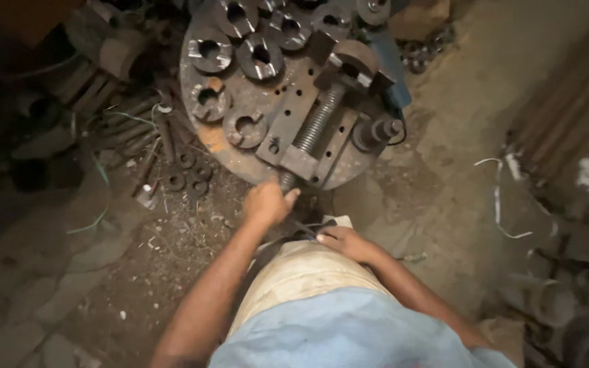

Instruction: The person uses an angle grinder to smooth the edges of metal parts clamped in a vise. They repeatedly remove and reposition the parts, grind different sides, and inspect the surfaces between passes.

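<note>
Vise screw lies on the round steel plate, far from me. My left hand is closed around its near end. My right hand rests curled on my thigh.

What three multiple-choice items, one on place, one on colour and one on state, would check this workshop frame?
1. Where is the left hand?
A. at the near end of the threaded screw
B. on the chain
C. on the floor

2. What colour is the round metal plate?
A. bright yellow
B. rusty brown
C. white

3. How does the right hand lie?
A. raised above the plate
B. gripping a ring
C. low against the person's beige trousers

Answers: 1 A, the hand closes at the screw's lower end; 2 B, rust covers its face; 3 C, it rests by the lap.
</note>
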